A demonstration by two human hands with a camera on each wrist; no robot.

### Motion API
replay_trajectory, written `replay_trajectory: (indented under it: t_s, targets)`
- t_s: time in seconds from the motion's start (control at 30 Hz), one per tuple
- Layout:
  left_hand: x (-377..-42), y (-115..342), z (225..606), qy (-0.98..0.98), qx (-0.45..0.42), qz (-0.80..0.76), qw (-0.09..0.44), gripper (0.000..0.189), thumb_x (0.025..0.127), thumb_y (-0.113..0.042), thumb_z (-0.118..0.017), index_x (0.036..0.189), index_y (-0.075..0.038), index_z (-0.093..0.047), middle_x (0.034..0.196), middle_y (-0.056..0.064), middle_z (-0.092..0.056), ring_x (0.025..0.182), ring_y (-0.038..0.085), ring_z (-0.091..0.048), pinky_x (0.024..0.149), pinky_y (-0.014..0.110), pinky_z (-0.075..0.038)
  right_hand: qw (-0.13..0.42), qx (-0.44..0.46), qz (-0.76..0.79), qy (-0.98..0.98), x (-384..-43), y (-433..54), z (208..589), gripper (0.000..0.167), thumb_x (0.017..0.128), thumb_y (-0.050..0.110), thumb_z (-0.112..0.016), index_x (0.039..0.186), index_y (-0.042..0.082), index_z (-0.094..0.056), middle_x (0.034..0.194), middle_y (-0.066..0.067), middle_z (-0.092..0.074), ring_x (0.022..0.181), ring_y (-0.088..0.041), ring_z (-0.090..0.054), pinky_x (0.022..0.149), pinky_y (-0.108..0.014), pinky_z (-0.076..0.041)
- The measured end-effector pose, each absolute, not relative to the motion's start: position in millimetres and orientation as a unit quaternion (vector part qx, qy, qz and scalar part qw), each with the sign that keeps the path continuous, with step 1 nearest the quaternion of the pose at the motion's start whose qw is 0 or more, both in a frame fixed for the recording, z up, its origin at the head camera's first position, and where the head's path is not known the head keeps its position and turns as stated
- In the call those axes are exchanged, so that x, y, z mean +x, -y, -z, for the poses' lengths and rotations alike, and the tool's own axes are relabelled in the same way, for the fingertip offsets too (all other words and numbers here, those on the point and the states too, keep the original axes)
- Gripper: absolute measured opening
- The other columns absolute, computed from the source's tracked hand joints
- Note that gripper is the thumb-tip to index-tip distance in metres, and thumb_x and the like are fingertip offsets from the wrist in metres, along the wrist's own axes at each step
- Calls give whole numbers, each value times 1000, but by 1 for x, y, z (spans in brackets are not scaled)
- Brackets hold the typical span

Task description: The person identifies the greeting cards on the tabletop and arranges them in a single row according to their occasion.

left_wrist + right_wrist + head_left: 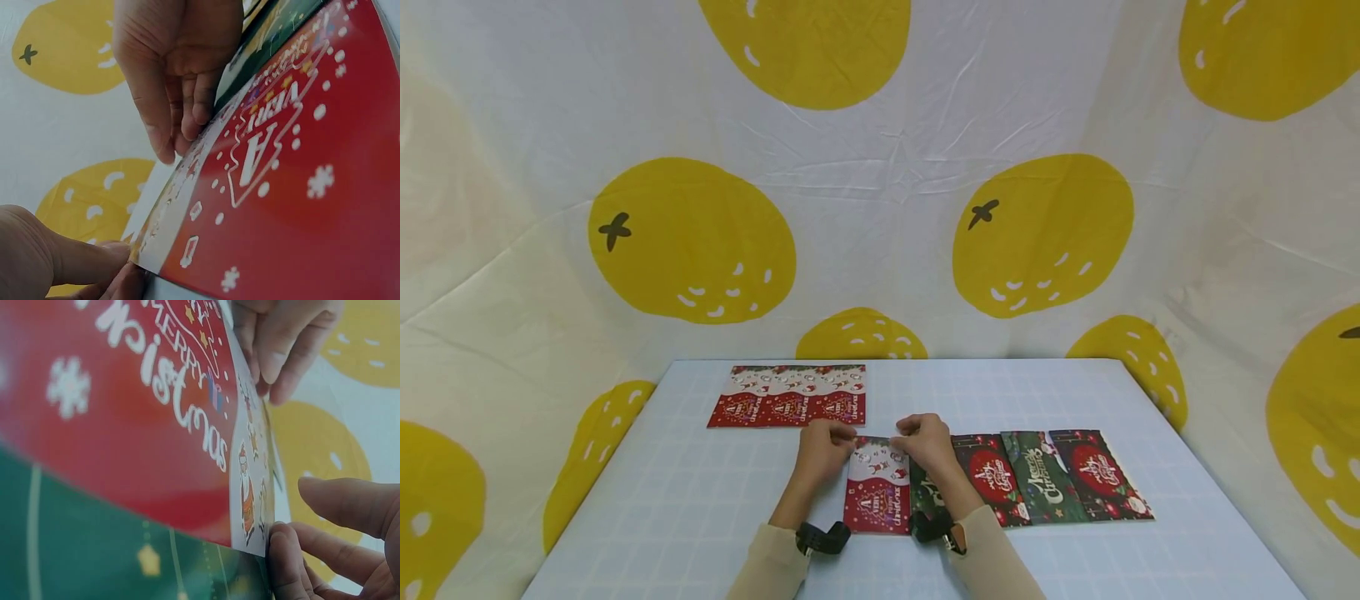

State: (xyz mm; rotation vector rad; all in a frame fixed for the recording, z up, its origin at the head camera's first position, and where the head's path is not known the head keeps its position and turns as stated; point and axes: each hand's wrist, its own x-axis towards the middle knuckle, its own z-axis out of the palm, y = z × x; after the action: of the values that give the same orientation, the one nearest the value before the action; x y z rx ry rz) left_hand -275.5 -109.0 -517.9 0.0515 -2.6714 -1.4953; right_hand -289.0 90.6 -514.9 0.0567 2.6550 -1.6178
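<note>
A red and white Christmas card (pixel 877 502) lies on the table in front of me, at the left end of an overlapping row. My left hand (pixel 824 454) is at its far left corner; in the left wrist view the thumb (pixel 94 259) and fingers pinch that corner. My right hand (pixel 927 442) is at the far right corner. In the right wrist view its fingertips (pixel 284 547) touch the card's edge, while the thumb (pixel 337 494) stands apart from them. Beneath the right forearm, a green card (pixel 94 544) is partly hidden, its edge under the red one.
Rightward the row continues with a dark red card (pixel 996 482), a green Merry Christmas card (pixel 1043 479) and another dark red card (pixel 1101 475). Three red and white cards (pixel 786 408) lie side by side at the back left. A lemon-print cloth (pixel 880 225) hangs behind the table (pixel 647 508).
</note>
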Motion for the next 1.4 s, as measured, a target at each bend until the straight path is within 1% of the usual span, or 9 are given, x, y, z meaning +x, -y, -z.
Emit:
replay_trajectory:
  t_s: [0.23, 0.47, 0.7, 0.9, 1.1, 1.2, 1.4]
  targets:
    - [-276, 109, 520, 865, 5, 500, 34, 9, 93, 4, -75, 97, -2, -80, 89, 10, -72, 76, 19, -64, 69, 34, -58, 16, 16, 526, -850, -290, -90, 514, 28, 85, 8, -84, 109, -4, -76, 101, -13, -72, 91, -25, -67, 83, -44, -60]
    - [-276, 109, 520, 865, 7, 501, 36, 11, 91, 6, -74, 95, -2, -80, 87, 6, -72, 74, 18, -63, 66, 33, -57, 26, 14, 529, -848, -289, -92, 512, 29, 87, 10, -84, 111, -4, -76, 102, -12, -72, 91, -24, -67, 84, -44, -60]
    - [-277, 111, 520, 862, 11, 506, 33, 11, 91, 6, -75, 95, -2, -80, 86, 7, -73, 73, 17, -66, 66, 33, -59, 41, 15, 536, -843, -291, -93, 513, 29, 88, 11, -83, 112, -3, -75, 101, -10, -71, 92, -23, -66, 84, -42, -60]
    - [-278, 113, 521, 859, 26, 511, 24, 10, 89, 6, -77, 94, -3, -80, 88, 9, -74, 74, 17, -67, 69, 33, -60, 39, 6, 532, -846, -291, -94, 513, 28, 89, 12, -83, 113, -1, -76, 98, -8, -70, 90, -22, -64, 82, -40, -58]
    - [-277, 115, 518, 856, 30, 516, 23, 12, 90, 6, -76, 94, -4, -81, 93, 13, -75, 75, 17, -68, 70, 34, -60, 35, -5, 542, -840, -291, -96, 512, 28, 88, 10, -83, 113, -2, -76, 95, -7, -70, 89, -22, -64, 78, -37, -58]
    - [-277, 116, 517, 854, 32, 519, 24, 13, 90, 6, -76, 94, -5, -81, 93, 11, -75, 76, 18, -67, 70, 34, -59, 34, -12, 547, -837, -291, -97, 512, 28, 88, 9, -82, 114, -1, -78, 93, -7, -70, 88, -22, -64, 76, -36, -57]
    - [-278, 120, 516, 854, 42, 518, 31, 16, 89, 6, -75, 96, -7, -82, 97, 7, -75, 81, 19, -65, 73, 35, -58, 49, -10, 559, -828, -290, -98, 511, 28, 89, 10, -82, 116, 1, -79, 98, -8, -74, 88, -21, -66, 79, -38, -59]
